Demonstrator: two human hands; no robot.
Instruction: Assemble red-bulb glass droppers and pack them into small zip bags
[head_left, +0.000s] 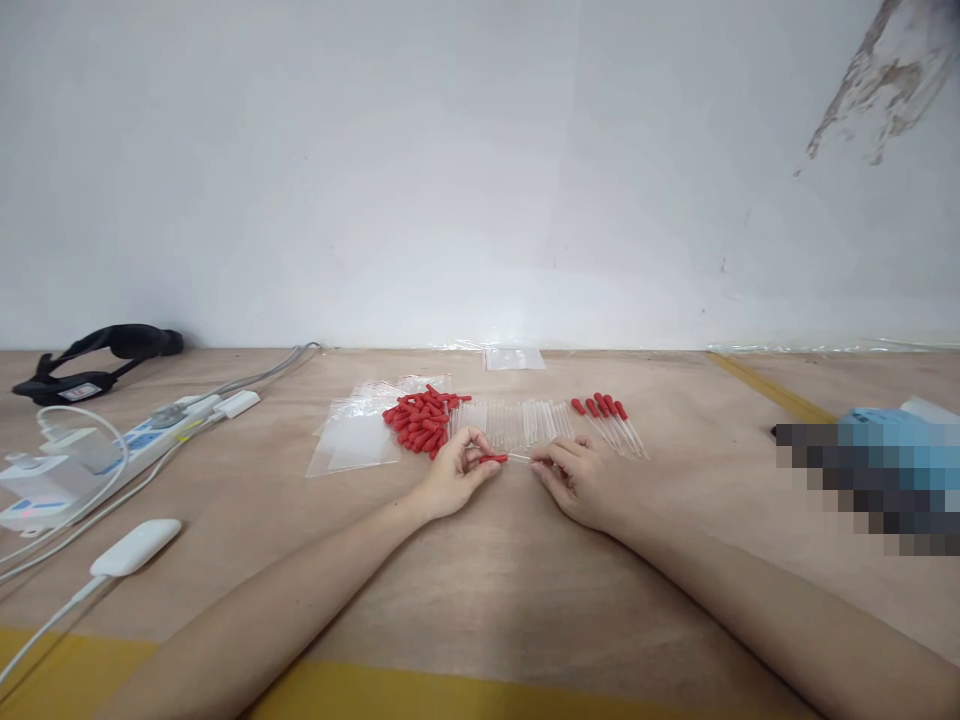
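Observation:
My left hand (459, 474) pinches a red rubber dropper bulb (493, 458), its narrow end facing right. Opposite it, my right hand (574, 478) grips a thin clear glass dropper tube (519, 458) that points left at the bulb. The tube's end is at or very near the bulb's mouth; I cannot tell whether it is inside. Behind my left hand lies a heap of red bulbs (420, 420). A row of clear glass tubes (517, 422) stretches behind both hands. Several droppers with red bulbs fitted (604, 407) lie beyond my right hand.
Clear plastic bags (352, 440) lie left of the heap, and another bag (514, 359) is near the wall. At left are a power strip (142, 440) with cables, a white device (136, 547) and a black strap-like object (97, 362). A blurred blue and dark object (892, 460) is at right.

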